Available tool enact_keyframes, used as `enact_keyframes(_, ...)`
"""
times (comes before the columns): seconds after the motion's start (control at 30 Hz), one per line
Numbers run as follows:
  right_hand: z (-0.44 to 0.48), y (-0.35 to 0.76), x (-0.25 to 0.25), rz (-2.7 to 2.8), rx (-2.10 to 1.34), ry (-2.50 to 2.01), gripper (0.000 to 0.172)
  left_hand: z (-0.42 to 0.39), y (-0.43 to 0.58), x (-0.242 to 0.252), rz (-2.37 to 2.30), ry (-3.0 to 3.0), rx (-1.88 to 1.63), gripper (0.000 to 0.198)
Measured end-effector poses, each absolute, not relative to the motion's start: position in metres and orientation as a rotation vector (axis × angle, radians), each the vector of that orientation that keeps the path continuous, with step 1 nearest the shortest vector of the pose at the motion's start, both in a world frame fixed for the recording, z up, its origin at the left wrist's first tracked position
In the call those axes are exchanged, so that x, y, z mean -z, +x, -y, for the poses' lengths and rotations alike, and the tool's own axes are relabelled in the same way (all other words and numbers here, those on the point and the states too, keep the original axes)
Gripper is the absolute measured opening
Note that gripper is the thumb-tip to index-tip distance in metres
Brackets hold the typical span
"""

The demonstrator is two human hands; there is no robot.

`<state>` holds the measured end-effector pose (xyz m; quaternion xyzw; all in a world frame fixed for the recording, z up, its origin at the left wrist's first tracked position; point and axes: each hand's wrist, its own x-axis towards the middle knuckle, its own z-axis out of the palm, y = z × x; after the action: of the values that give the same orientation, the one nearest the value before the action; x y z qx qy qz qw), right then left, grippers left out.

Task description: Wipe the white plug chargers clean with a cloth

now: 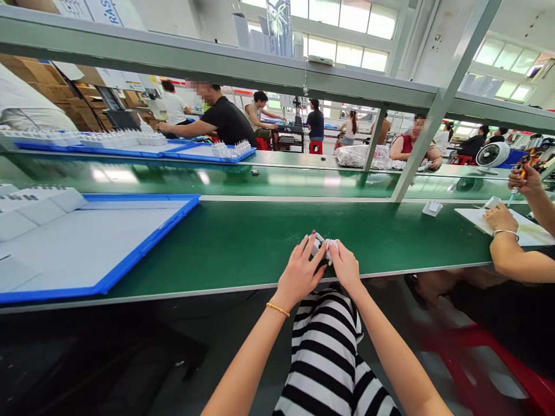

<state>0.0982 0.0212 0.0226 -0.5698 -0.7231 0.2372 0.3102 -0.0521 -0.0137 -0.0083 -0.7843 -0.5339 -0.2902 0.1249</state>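
Near the front edge of the green table (pixel 243 242), a small white part (pixel 318 242) lies between my two hands. My left hand (pixel 301 268) rests over it with its fingers spread, the fingertips touching its top and side. Pinched in my right hand (pixel 344 263) is a crumpled white cloth (pixel 332 248), pressed against the right side of the part. The fingers of both hands meet there and hide much of the part.
A blue-rimmed tray (pixel 143 248) with white housings (pixel 39 211) stands at the left. At the right, a co-worker's hand (pixel 500 219) is over a white board (pixel 531 231). Another white piece (pixel 432 208) lies nearby. A slanted post (pixel 416 150) rises behind the table.
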Motion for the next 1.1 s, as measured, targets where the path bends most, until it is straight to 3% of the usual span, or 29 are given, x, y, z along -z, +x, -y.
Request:
enact_keyframes(0.2, -0.023, 0.101, -0.023, 1.919, -0.67, -1.466, 0.041, 0.014, -0.051, 0.006, 1.619, -2.25, 1.047, 0.057)
enact_keyframes(0.37, -0.016, 0.104, -0.029, 2.045, -0.628, -1.455, 0.038, 0.013, -0.054, 0.001, 1.871, -2.217, 1.42, 0.076)
enact_keyframes(0.77, -0.037, 0.115, -0.078, 2.754, 0.331, -0.874, 0.031, 0.011, -0.061, -0.006, 1.987, -2.46, 1.681, 0.085)
enact_keyframes(1.1, -0.044, 0.095, -0.096, 2.928, 0.763, -0.598, 0.019, 0.007, -0.061, -0.002, 1.95, -2.442, 1.749, 0.07)
